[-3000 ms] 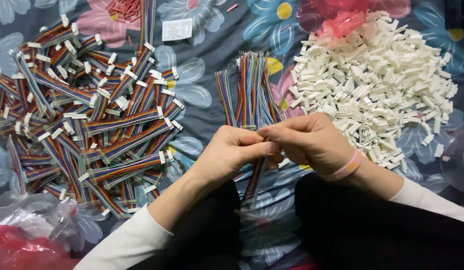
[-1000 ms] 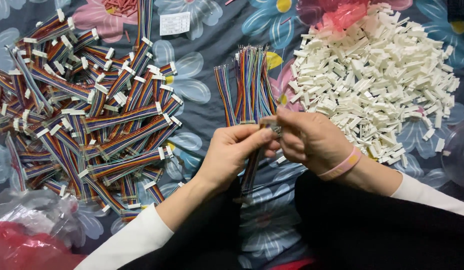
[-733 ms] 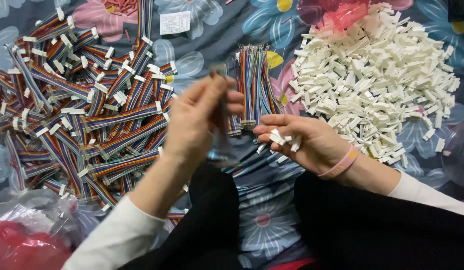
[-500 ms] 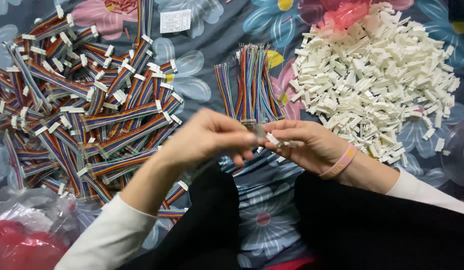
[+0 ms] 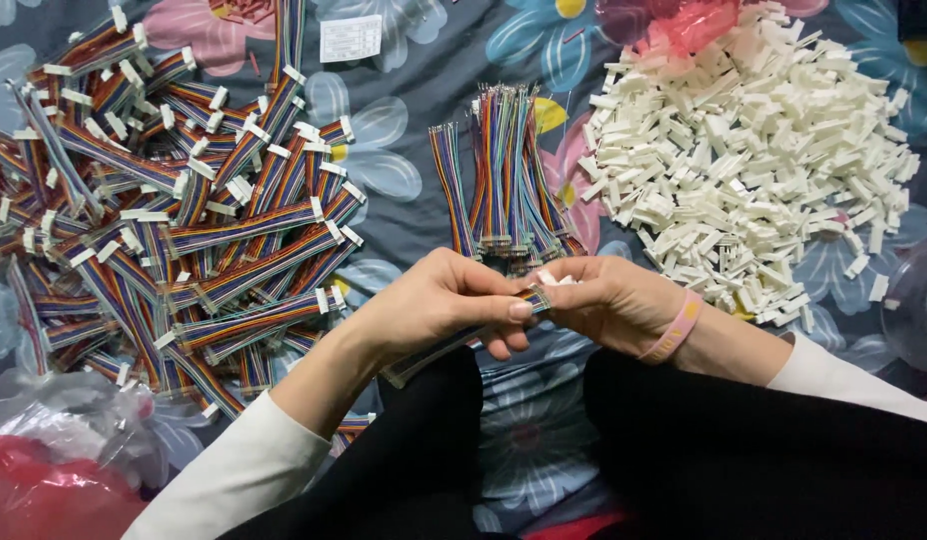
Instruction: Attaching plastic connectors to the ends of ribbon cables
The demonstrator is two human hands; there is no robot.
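My left hand point(image 5: 439, 310) pinches one multicoloured ribbon cable point(image 5: 454, 343) near its end; the rest of the cable runs down and left under the hand. My right hand point(image 5: 604, 300), with a pink wristband, meets it at the cable's tip and holds small white plastic connector housings point(image 5: 549, 278) in its fingers. Both hands hover over my lap, just below a bundle of bare-ended ribbon cables point(image 5: 504, 170) lying on the flowered cloth point(image 5: 394, 150).
A large pile of ribbon cables with white connectors fitted point(image 5: 164, 220) covers the left side. A heap of loose white connector housings point(image 5: 754, 160) lies at the right. Plastic bags, one red inside point(image 5: 54, 460), sit at bottom left. A white paper label point(image 5: 351, 38) lies at top.
My left hand swung up and left toward the finished pile with a cable, came back, and now grips another cable against my right hand's connectors.
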